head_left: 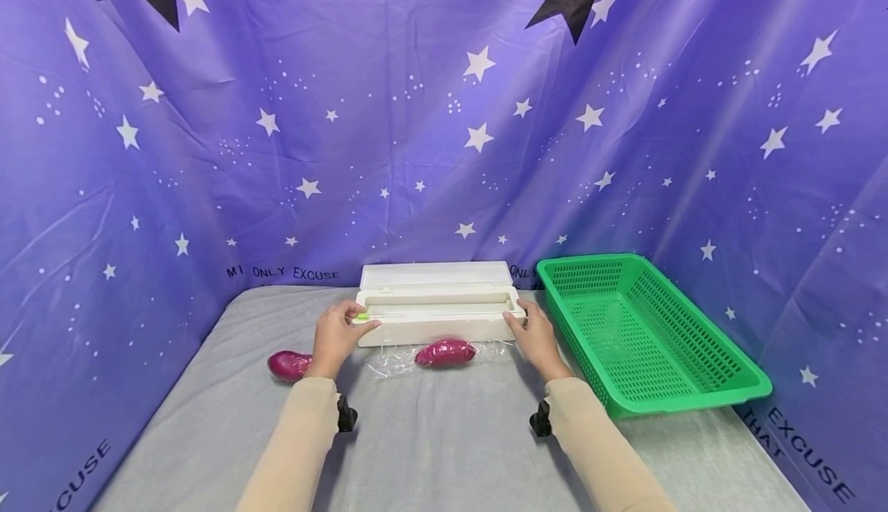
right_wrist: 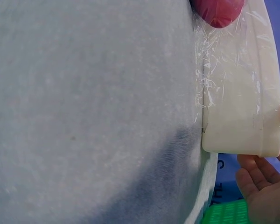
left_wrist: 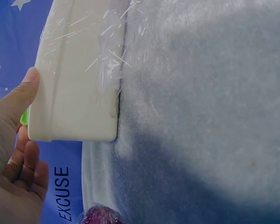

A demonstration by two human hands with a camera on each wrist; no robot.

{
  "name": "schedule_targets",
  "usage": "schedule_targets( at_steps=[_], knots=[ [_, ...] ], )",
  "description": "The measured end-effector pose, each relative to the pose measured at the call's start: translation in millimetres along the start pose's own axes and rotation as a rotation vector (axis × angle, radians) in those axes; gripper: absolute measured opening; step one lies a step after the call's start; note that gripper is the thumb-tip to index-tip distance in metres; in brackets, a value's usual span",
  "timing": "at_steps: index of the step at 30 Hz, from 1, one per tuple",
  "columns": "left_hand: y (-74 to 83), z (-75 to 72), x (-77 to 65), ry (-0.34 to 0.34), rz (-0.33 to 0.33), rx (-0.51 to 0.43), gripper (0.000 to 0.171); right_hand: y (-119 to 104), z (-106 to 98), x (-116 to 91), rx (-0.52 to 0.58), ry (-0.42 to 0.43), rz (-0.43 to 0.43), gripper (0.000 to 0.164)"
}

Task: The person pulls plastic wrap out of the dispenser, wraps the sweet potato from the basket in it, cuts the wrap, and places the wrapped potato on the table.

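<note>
A white cling film dispenser point(head_left: 423, 333) stands at the back of the table with its translucent lid point(head_left: 435, 274) raised. My left hand point(head_left: 336, 338) grips its left end, thumb on the front edge beside a green slider point(head_left: 363, 316). At the other end my right hand point(head_left: 536, 338) holds the corner, thumb at the rim. Clear film point(head_left: 391, 362) hangs down the front and spreads onto the table. On that film lies a glossy purple-red, eggplant-like vegetable point(head_left: 445, 353). Another such vegetable point(head_left: 286, 365), wrapped in film in the left wrist view, lies left of my left hand, partly hidden by it.
A green perforated basket point(head_left: 694, 406) stands to the right, close to my right forearm. Grey cloth point(head_left: 444, 450) covers the table. A purple star-printed curtain point(head_left: 416, 211) closes off the back and sides.
</note>
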State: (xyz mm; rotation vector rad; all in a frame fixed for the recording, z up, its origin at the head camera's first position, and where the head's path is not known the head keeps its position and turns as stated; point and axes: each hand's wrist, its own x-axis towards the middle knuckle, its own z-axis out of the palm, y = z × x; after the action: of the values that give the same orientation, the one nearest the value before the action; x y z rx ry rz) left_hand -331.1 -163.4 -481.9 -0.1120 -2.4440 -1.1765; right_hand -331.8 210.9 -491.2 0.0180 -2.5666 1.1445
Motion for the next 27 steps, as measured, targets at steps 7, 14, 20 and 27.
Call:
schedule_targets(
  at_steps=[7,14,20,27],
  knots=[
    [-1.3,-1.1,3.0,-0.009,0.052,0.028,0.038,0.8,1.4,0.3,-0.006,0.007,-0.011,0.053],
    [1.0,-1.5,4.2,-0.018,0.123,0.029,0.032,1.2,1.6,1.1,-0.009,-0.001,0.001,0.054],
    [-0.3,-3.3,7.6,-0.032,0.154,0.020,0.032,-1.3,0.3,0.8,-0.013,-0.015,0.007,0.054],
    [1.8,-4.0,8.6,-0.066,0.128,0.015,0.026,-1.5,-0.6,0.3,-0.014,-0.014,0.010,0.054]
  ],
)
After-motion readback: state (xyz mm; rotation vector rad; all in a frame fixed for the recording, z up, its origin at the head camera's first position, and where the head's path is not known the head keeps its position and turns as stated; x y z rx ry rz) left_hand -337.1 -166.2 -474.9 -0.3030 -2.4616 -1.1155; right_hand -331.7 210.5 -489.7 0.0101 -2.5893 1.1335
